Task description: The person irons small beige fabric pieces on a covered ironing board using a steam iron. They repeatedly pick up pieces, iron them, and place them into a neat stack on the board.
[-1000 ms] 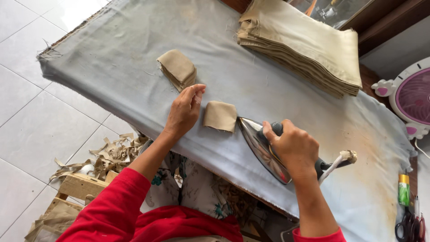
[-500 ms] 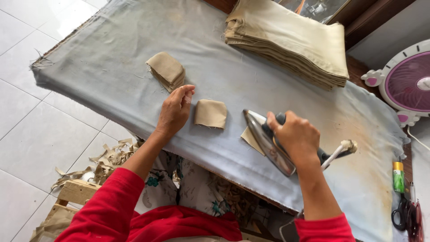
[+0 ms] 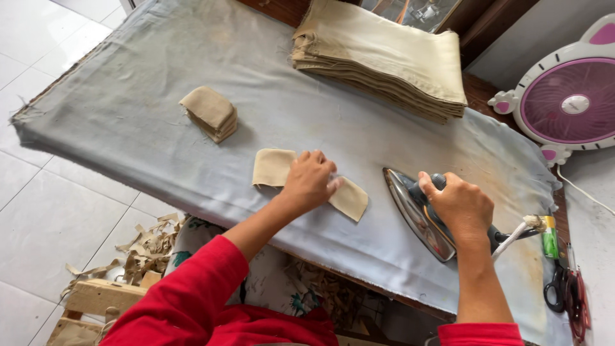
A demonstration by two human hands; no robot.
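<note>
With my left hand (image 3: 309,181) flat on the tan fabric piece (image 3: 349,197) at centre frame, I keep it taut while my right hand (image 3: 460,206) grips the iron (image 3: 419,214).

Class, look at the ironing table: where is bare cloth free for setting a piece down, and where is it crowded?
Free: the table cover left of the small folded stack, and the strip between that stack and the large fabric pile. Crowded: the near edge, where the left hand presses a fabric piece beside the iron in the right hand.
</note>
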